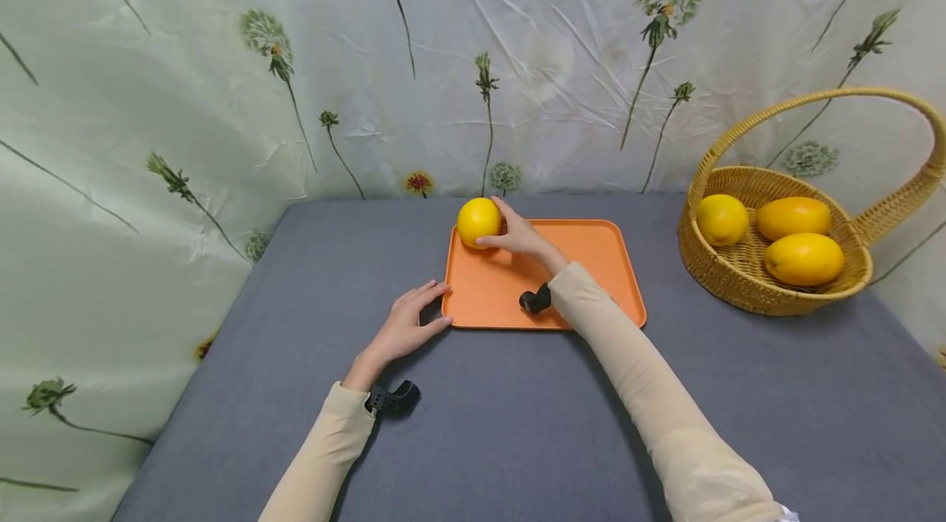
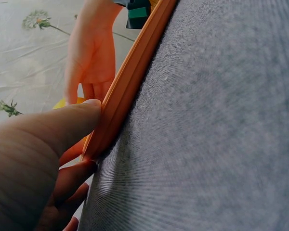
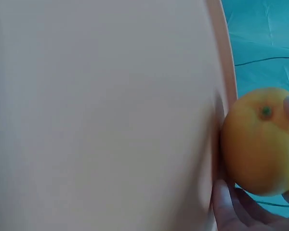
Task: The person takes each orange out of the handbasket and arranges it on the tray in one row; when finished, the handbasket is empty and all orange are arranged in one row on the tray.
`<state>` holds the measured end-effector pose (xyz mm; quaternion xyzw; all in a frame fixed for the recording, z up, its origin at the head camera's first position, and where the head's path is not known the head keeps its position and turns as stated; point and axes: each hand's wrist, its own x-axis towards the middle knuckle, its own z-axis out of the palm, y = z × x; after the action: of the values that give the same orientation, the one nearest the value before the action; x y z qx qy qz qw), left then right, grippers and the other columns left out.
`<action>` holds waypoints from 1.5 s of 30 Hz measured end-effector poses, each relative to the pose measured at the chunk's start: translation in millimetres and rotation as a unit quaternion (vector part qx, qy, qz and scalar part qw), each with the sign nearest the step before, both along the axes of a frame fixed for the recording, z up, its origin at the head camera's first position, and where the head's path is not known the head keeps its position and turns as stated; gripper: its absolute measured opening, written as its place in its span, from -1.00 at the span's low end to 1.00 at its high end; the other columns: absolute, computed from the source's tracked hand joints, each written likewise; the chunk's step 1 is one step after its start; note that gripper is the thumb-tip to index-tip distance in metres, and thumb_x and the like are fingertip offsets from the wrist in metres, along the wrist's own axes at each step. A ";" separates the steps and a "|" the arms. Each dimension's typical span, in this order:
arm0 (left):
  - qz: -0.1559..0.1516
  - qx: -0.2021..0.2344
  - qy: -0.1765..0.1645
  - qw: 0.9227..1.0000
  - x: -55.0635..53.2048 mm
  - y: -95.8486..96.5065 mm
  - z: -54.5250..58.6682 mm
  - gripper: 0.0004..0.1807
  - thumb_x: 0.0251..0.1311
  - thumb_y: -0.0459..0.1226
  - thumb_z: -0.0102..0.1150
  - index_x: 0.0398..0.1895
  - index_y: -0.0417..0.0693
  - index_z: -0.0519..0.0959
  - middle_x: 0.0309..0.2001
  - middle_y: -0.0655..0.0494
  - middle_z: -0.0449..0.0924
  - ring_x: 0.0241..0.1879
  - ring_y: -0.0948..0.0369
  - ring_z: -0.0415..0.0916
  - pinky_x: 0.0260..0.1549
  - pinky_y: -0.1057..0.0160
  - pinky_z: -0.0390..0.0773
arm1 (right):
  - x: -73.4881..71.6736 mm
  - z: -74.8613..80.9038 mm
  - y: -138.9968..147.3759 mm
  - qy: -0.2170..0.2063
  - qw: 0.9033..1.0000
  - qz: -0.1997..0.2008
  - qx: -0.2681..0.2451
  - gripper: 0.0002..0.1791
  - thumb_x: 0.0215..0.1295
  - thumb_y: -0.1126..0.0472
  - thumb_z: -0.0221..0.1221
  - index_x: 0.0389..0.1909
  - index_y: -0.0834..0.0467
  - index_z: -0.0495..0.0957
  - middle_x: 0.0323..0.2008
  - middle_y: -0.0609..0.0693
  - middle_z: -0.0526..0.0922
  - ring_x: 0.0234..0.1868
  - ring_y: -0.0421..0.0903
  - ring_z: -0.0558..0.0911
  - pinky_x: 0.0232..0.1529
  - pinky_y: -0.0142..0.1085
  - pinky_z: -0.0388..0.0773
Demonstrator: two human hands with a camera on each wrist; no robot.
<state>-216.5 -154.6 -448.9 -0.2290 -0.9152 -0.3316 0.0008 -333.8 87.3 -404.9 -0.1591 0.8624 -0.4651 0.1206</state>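
My right hand [image 1: 517, 237] grips a round yellow-orange orange [image 1: 478, 222] with thumb and fingers spread around it, at the far left corner of an orange rectangular tray [image 1: 488, 292]. The right wrist view shows the orange's green stem spot beside the tray rim, with fingertips [image 3: 224, 202] below it. At the tray's near left corner, my left hand [image 1: 405, 327] holds the edge between thumb and fingers. In the left wrist view its thumb [image 2: 82, 115] lies against the rim, while part of the fingers is hidden behind the corner.
A wicker basket [image 1: 754, 296] with a tall handle stands at the right, holding a rounded yellow fruit [image 1: 722, 220] and two longer orange-yellow fruits [image 1: 804, 259]. Grey cloth [image 1: 502, 423] covers the table. A flower-printed curtain [image 1: 443, 95] hangs behind it. Both wrists wear black camera mounts [image 1: 395, 397].
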 end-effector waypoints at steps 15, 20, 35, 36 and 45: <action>0.001 0.001 -0.006 1.000 1.5 0.4 -1.5 -0.39 0.15 -0.13 0.23 0.28 -0.06 0.38 0.34 -0.10 0.33 0.40 -0.07 0.17 0.32 -0.24 0.05 | 0.8 -9.5 -18.0 0.024 0.997 -0.065 -0.018 -0.01 0.11 0.05 0.31 0.46 0.09 -0.06 0.32 0.22 0.27 0.22 0.13 0.42 0.24 -0.02 0.39; 0.000 0.004 -0.012 1.000 4.2 0.7 -3.3 -0.39 0.15 -0.13 0.23 0.28 -0.07 0.38 0.33 -0.10 0.34 0.40 -0.07 0.16 0.32 -0.26 0.04 | 1.9 -11.5 -24.6 0.021 0.998 -0.060 -0.026 -0.01 0.10 0.07 0.32 0.46 0.11 -0.05 0.35 0.20 0.25 0.25 0.13 0.40 0.27 -0.02 0.36; 0.006 -0.001 -0.017 1.000 -0.9 0.2 -0.6 -0.39 0.16 -0.12 0.22 0.29 -0.04 0.38 0.35 -0.08 0.32 0.41 -0.05 0.14 0.34 -0.24 0.01 | -3.4 -7.5 -25.5 0.013 0.997 -0.048 -0.053 0.01 0.12 0.12 0.31 0.47 0.12 -0.11 0.39 0.21 0.16 0.31 0.13 0.35 0.33 -0.03 0.30; 0.006 -0.001 -0.017 1.000 -0.7 0.1 -0.5 -0.39 0.16 -0.12 0.22 0.29 -0.05 0.38 0.34 -0.08 0.32 0.41 -0.05 0.15 0.34 -0.24 0.01 | -3.7 -7.7 -25.6 0.014 0.998 -0.047 -0.050 0.01 0.12 0.12 0.30 0.47 0.12 -0.12 0.39 0.20 0.16 0.31 0.13 0.34 0.33 -0.02 0.29; 0.004 -0.001 -0.014 1.000 0.4 0.4 0.0 -0.40 0.16 -0.13 0.22 0.28 -0.07 0.38 0.33 -0.08 0.34 0.41 -0.05 0.16 0.34 -0.24 0.02 | -2.4 -7.5 -25.8 0.035 0.999 -0.041 -0.007 0.04 0.12 0.06 0.30 0.48 0.10 -0.16 0.43 0.18 0.12 0.34 0.14 0.31 0.35 0.04 0.23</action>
<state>-216.1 -154.2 -448.9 -0.2207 -0.9162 -0.3344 -0.0113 -336.2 61.5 -412.4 -0.1404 0.8686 -0.4700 0.0702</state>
